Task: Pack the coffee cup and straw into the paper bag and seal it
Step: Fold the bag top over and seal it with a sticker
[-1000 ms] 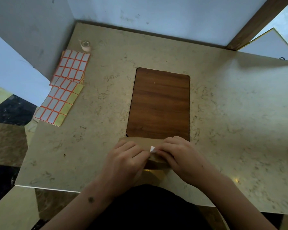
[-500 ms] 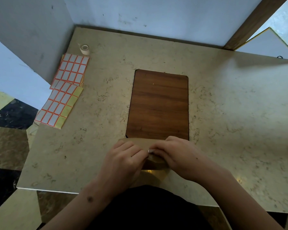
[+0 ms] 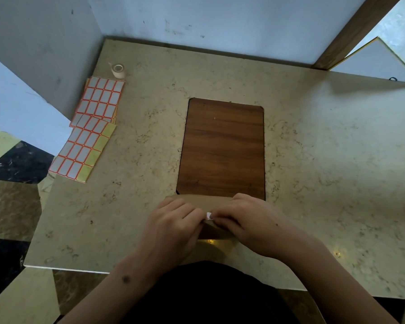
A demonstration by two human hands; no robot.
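Observation:
A brown paper bag (image 3: 202,200) stands at the near edge of the table, its top folded over; only the fold and a dark strip of its front show between my hands. My left hand (image 3: 173,224) and my right hand (image 3: 250,224) both press on the folded top, fingertips meeting over a small white sticker (image 3: 208,216) with a red edge. The coffee cup and straw are not visible.
A wooden board (image 3: 222,146) lies on the marble table (image 3: 325,160) just beyond the bag. Sheets of red-bordered label stickers (image 3: 89,132) lie at the left, with a small tape roll (image 3: 118,70) behind them. Walls close off the back and left.
My hands have stayed on the bag's folded top; the fingertips shifted slightly around the sticker. The view moved a little.

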